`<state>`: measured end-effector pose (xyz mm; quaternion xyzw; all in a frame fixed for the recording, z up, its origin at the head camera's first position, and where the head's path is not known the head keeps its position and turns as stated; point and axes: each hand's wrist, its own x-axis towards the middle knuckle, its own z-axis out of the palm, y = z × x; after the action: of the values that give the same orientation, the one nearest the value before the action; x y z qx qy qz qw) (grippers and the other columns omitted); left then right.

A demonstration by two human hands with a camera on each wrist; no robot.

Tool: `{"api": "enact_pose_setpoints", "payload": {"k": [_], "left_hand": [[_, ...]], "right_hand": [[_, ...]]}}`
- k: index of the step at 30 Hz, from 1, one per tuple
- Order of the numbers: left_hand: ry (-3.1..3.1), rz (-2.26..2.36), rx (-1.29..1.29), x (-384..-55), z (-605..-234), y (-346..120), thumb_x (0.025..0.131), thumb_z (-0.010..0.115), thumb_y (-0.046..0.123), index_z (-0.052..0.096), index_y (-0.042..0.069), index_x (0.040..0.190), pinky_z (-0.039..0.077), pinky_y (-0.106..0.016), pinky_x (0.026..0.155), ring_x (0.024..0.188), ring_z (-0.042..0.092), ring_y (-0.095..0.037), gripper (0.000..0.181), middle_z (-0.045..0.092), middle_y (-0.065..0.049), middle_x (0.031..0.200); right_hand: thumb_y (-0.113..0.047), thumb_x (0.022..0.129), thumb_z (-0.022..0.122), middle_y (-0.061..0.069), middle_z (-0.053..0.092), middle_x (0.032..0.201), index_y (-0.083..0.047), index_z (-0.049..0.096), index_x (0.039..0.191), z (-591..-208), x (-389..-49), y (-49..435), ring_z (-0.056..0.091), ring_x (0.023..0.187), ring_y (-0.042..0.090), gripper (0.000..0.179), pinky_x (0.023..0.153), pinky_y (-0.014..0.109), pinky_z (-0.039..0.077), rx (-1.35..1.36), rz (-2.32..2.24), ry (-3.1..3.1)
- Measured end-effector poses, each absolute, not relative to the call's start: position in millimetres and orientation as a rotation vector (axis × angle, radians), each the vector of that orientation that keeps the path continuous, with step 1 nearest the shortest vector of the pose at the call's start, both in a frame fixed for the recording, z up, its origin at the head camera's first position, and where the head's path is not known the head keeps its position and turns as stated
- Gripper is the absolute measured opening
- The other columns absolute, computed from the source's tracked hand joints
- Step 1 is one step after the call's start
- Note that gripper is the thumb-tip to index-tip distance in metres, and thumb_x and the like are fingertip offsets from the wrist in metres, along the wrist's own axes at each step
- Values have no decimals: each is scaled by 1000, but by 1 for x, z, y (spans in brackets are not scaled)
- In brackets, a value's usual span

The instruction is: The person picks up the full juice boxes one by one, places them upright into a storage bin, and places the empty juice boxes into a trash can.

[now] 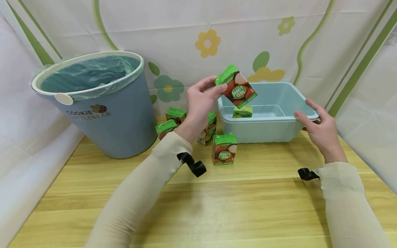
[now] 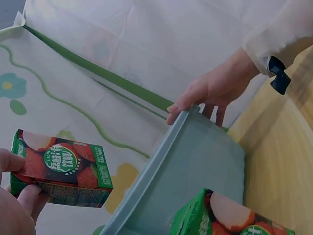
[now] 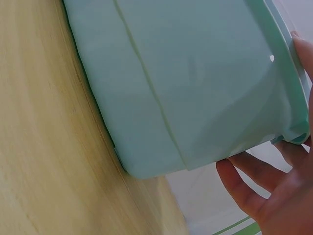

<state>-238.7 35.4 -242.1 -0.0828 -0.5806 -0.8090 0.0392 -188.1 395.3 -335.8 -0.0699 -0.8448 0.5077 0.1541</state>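
Observation:
My left hand (image 1: 201, 100) pinches a juice box (image 1: 237, 88) by one end, thumb on its front. The box is green and dark red with fruit pictures and hangs tilted over the left part of a pale blue-green plastic bin (image 1: 257, 131). In the left wrist view the held juice box (image 2: 63, 166) shows its front and a printed side. My right hand (image 1: 324, 129) grips the bin's right end, thumb over the rim and fingers below it; the right wrist view shows the fingers (image 3: 244, 178) against the outer wall. Inside the bin lies a green box (image 1: 243, 112).
Another juice box (image 1: 224, 150) stands on the wooden table (image 1: 217, 206) before the bin. Several more, such as one box (image 1: 165, 128), stand behind my left forearm. A blue bucket (image 1: 114, 127) with a lined rim stands at the left, and a flowered curtain (image 1: 186, 31) hangs behind.

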Motion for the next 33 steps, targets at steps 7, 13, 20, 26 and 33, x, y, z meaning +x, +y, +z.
{"api": "enact_pose_setpoints", "payload": {"k": [7, 13, 20, 26, 33], "left_hand": [[-1836, -2489, -159, -246, -254, 54, 90, 83, 5, 77, 9, 121, 63, -30, 92, 103, 75, -19, 32, 71, -5, 122], [-1945, -2424, -158, -249, -263, 67, 89, 84, 8, 79, 13, 119, 59, -23, 82, 106, 66, -12, 30, 70, 1, 119], [-2035, -2377, -169, -252, -267, 83, 89, 85, 10, 79, 14, 119, 62, -32, 90, 100, 67, -10, 31, 72, 3, 114], [-2077, -2368, -154, -255, -270, 90, 88, 86, 10, 78, 15, 120, 61, -46, 101, 99, 66, -10, 33, 72, 3, 116], [-2176, -2283, -225, -262, -268, 100, 89, 86, 13, 80, 17, 118, 63, -31, 89, 98, 67, -7, 29, 72, 6, 111]], "right_hand": [[-39, 104, 67, -1, 29, 174, -34, 35, 167, -338, -190, 397, 59, 97, -9, 71, 75, 5, 53, -190, 1443, -2416], [-39, 104, 67, -7, 29, 175, -34, 35, 167, -339, -190, 398, 59, 98, -10, 71, 75, 5, 53, -184, 1442, -2410], [-38, 104, 66, -10, 27, 176, -31, 34, 168, -336, -189, 394, 58, 100, -11, 71, 75, 4, 52, -185, 1455, -2407], [-39, 104, 67, 1, 29, 175, -33, 34, 167, -337, -192, 392, 57, 101, -9, 71, 75, 4, 53, -195, 1455, -2408], [-40, 104, 67, 2, 29, 174, -36, 34, 167, -337, -189, 398, 58, 100, -6, 71, 76, 6, 55, -205, 1447, -2420]]}}
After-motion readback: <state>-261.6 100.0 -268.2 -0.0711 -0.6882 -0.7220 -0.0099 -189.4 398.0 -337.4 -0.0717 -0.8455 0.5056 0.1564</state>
